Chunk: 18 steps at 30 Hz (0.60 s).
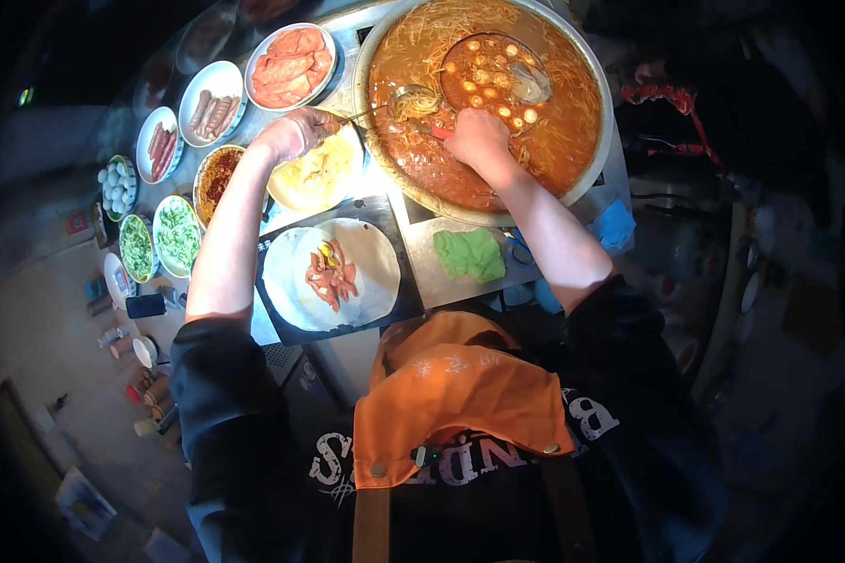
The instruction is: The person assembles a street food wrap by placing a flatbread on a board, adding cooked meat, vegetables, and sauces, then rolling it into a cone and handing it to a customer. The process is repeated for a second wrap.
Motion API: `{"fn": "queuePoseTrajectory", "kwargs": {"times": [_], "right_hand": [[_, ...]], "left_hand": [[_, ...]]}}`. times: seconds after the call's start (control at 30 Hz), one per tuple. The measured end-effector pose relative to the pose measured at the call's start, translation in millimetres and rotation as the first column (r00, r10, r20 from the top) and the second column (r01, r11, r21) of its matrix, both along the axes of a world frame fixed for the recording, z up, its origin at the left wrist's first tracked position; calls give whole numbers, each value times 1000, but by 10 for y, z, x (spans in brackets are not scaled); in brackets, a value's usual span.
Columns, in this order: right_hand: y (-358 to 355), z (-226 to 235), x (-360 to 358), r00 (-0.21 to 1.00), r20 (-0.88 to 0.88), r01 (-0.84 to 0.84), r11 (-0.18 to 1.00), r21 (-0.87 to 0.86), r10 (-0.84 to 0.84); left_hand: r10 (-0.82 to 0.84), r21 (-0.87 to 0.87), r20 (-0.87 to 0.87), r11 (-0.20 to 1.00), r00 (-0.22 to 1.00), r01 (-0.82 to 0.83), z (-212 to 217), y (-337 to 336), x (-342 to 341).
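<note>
My left hand [296, 133] is closed around the thin handle of a ladle or strainer. Its round bowl [414, 101], holding pale noodle-like strands, sits over the large round pot [382, 167] of reddish-brown broth. In the same pot my right hand [480, 139] grips a red-handled tool [443, 133]; its working end is hidden. Beyond that hand, an inner round section holds small eggs [490, 92] and other pieces. A thin round pancake [376, 281] lies on a dark board [408, 305], topped with strips of meat [329, 281] and yellow bits.
Beneath my left wrist is a bowl of yellowish food [324, 178]. Farther left are plates of pink meat slices [291, 68], sausages [214, 114], shredded greens [176, 235], white eggs [117, 188] and a red-brown relish [218, 176]. A green cloth [469, 254] and blue cloth [614, 225] lie below the pot.
</note>
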State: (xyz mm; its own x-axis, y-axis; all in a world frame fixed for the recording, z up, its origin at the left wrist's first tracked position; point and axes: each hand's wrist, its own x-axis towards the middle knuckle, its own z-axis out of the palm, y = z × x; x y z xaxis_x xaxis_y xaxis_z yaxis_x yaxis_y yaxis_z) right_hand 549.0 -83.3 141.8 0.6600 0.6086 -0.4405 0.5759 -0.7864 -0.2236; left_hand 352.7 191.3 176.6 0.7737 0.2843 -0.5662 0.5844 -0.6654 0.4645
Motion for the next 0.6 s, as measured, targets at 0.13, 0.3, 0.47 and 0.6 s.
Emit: {"fn": "queuePoseTrajectory", "kwargs": {"times": [0.13,0.3,0.47,0.6], "right_hand": [[96,-140,-8,997,66,29,999,28,-30],[-183,-44,-17,984,173,12,987,163,-40],[-245,455,46,954,293,-110,980,167,57],[-133,898,48,866,450,-313,939,143,220]], "left_hand": [[8,113,143,993,990,-24,1,-38,-81],[88,254,221,956,971,-144,-287,-44,152],[33,-8,146,999,989,-32,-355,-57,-23],[208,-61,185,978,961,-199,-135,-166,-361]]}}
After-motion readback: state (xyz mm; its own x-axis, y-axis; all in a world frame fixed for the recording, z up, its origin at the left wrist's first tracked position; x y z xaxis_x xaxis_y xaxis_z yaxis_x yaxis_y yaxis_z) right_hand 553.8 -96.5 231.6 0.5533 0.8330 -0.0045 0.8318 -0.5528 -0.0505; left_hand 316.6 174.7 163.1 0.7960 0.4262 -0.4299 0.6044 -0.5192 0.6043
